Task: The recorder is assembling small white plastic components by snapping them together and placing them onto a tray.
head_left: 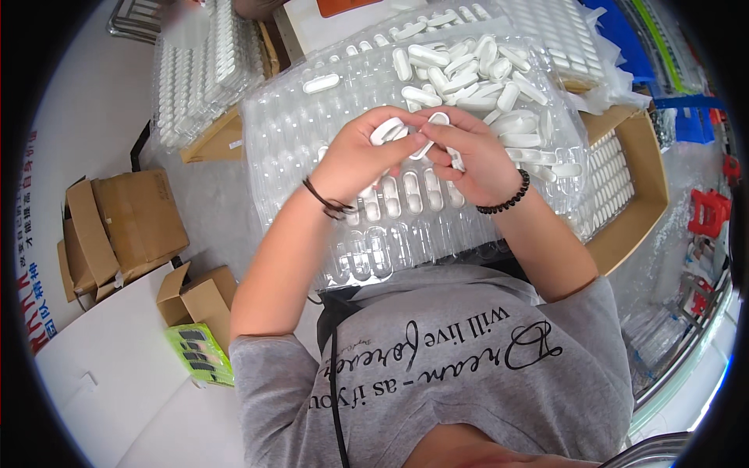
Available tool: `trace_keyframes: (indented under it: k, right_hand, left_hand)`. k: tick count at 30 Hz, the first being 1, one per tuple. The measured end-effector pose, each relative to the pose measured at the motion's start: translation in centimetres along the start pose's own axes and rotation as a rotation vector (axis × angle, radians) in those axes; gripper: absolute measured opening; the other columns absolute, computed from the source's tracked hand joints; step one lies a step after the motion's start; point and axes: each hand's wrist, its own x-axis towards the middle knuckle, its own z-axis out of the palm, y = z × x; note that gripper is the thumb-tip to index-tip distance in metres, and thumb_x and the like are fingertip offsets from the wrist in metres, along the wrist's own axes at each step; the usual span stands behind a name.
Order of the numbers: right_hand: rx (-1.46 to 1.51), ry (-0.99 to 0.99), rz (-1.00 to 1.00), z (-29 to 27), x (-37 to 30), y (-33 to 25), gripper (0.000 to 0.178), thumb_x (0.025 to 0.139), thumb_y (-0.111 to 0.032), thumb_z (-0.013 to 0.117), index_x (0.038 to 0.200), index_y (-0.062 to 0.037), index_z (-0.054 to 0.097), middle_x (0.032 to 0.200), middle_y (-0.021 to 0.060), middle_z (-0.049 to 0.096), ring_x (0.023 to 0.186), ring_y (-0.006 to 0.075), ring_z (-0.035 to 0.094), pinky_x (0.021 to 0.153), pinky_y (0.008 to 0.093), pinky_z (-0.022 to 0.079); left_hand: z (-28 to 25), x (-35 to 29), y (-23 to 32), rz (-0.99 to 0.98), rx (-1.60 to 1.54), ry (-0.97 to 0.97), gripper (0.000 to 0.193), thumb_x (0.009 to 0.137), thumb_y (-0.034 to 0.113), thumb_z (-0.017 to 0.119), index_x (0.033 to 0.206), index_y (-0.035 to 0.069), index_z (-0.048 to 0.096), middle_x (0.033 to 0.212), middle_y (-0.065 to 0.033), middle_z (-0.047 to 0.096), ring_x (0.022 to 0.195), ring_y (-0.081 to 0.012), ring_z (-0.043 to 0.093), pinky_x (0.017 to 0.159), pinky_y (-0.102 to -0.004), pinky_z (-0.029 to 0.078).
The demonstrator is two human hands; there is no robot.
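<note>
One white oval piece [434,119] was pinched between the left hand [373,147] and right hand [474,150] above a clear tray [275,139], the left gripping another; apparently pieces were handled singly, the next move calling for steady control. Loose pieces [462,81] hid part of the tray; a cardboard box [651,168] stood rightward.

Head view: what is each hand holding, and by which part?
Right hand: a white oval, pinched about its middle, both ends showing. Left hand: at least one more oval, exact grip partly hidden.
</note>
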Motion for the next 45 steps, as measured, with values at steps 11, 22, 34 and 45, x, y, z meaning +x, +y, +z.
trace_keyframes:
  k: [11,22,34,45]
  right_hand:
    - [-0.337,0.258,-0.33,-0.6,-0.8,-0.2,0.023,0.086,-0.011,0.071,0.094,-0.0105,0.05,0.081,0.0014,0.057,0.063,0.0053,0.06,0.04,0.0176,0.031]
    - [-0.144,0.043,-0.114,0.1,-1.1,-0.9,0.026,0.09,-0.003,0.059,0.117,-0.002,0.059,0.087,0.0004,0.059,0.067,0.0087,0.064,0.041,0.0183,0.03]
    - [-0.512,0.166,-0.366,1.9,-1.7,0.6,0.022,0.089,-0.005,0.062,0.11,-0.0037,0.063,0.094,0.0018,0.064,0.073,0.0036,0.061,0.051,0.0172,0.045]
    - [-0.721,0.08,-0.576,0.7,-0.1,1.8,0.018,0.086,0.0,0.062,0.103,-0.0056,0.065,0.097,0.0026,0.064,0.079,0.0094,0.063,0.061,0.0227,0.048]
  left_hand:
    - [-13.5,10.6,-0.7,0.014,1.315,0.269,0.038,0.078,0.028,0.073,0.113,0.016,0.065,0.117,-0.0133,0.064,0.109,-0.0329,0.06,0.093,-0.0372,0.047]
    - [-12.6,10.6,-1.6,0.111,1.176,0.425,0.046,0.078,0.029,0.074,0.119,0.013,0.062,0.1,-0.0109,0.069,0.087,-0.0253,0.066,0.079,-0.0347,0.05]
    - [1.6,-0.8,-2.3,0.049,-0.361,0.09,0.053,0.087,0.005,0.059,0.138,0.004,0.044,0.089,-0.0043,0.062,0.063,-0.0069,0.055,0.041,-0.0182,0.039]
    - [0.1,0.2,-6.1,-0.102,-1.006,-0.121,0.041,0.096,0.019,0.051,0.134,0.005,0.045,0.091,-0.0115,0.062,0.058,-0.0116,0.053,0.037,-0.0185,0.034]
